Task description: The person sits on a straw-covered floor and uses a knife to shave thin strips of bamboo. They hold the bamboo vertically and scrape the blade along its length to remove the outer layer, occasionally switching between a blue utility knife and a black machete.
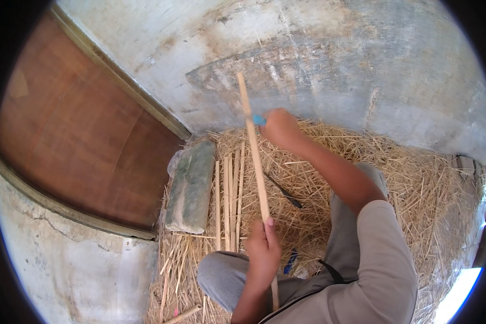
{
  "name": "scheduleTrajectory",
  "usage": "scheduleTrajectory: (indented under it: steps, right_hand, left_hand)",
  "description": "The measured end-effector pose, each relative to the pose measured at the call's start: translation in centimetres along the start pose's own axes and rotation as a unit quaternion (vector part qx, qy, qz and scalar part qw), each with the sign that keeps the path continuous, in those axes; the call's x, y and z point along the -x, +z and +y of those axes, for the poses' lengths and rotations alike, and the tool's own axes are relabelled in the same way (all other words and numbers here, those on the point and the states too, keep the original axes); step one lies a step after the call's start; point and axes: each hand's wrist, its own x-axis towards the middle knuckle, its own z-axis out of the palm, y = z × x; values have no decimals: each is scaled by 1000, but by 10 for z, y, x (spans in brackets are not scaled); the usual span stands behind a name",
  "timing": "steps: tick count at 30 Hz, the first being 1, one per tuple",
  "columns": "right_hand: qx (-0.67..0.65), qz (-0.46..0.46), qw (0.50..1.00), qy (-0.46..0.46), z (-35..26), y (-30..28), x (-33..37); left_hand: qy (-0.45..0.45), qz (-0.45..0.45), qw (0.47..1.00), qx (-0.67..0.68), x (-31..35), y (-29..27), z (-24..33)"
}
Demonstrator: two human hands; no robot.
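Note:
A long pale strip, wood or bamboo (258,167), slants upward from my lap toward the wall. My left hand (263,251) is wrapped round its lower part, with the thumb along it. Higher up, my right hand (279,128) is closed on a small blue thing (259,120) that meets the strip's side. Motion blur and my fingers hide what kind of thing it is. On the straw below the strip lies a thin tool with a black handle (291,200). Several similar pale strips (230,200) lie side by side left of the held one.
A greenish-grey stone-like block (189,189) lies left of the strips. Loose straw (416,173) covers the floor around my bent legs. A small blue item (290,261) lies near my lap. A worn plaster wall (335,65) rises ahead, with a brown door panel (86,119) at left.

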Motion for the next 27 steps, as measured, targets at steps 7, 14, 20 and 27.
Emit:
scheduleTrajectory:
  steps: [7,14,20,27]
  right_hand:
    - [-102,328,932,115,135,-61,-81]
    - [-203,173,955,127,83,-53,-33]
    - [3,-104,990,-91,18,-29,6]
    - [78,90,977,176,94,-81,-63]
  left_hand:
    - [49,-161,985,25,60,25,23]
    - [-72,-98,991,61,22,3,-20]
    - [-58,-87,994,40,24,5,-13]
    - [-15,-138,984,-113,56,14,10]
